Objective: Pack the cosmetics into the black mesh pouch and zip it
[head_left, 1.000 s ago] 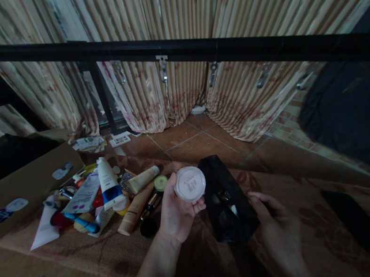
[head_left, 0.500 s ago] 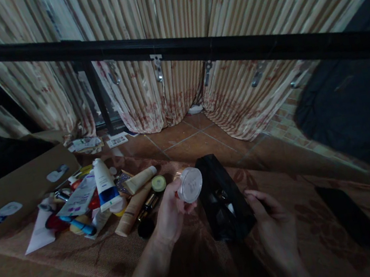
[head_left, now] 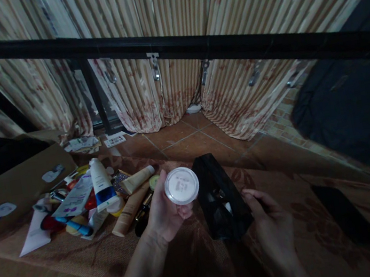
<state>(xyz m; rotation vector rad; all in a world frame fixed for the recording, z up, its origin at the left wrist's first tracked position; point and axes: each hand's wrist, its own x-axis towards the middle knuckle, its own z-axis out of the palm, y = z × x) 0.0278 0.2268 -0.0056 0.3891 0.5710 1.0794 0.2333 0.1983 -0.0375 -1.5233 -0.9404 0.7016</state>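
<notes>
A round, shallow cosmetic jar with a clear rim and a white printed face is held up in my left hand, its face turned toward me. Just to its right lies a black pouch, its top spread apart, with a few small shiny and white items inside. The fingers of my right hand pinch the pouch's right edge. Close to my left wrist are a tan tube and a small green-lidded pot, partly behind my hand.
Left of my hands is a pile of cosmetics with a white-and-blue tube on top. Behind it stands a cardboard box. A flat dark object lies on the patterned cloth at right. A black rail crosses before the curtains.
My left hand has drawn slightly left and turned the jar, so its printed face shows more fully. My right hand stays on the pouch's edge. The view has shifted slightly.
</notes>
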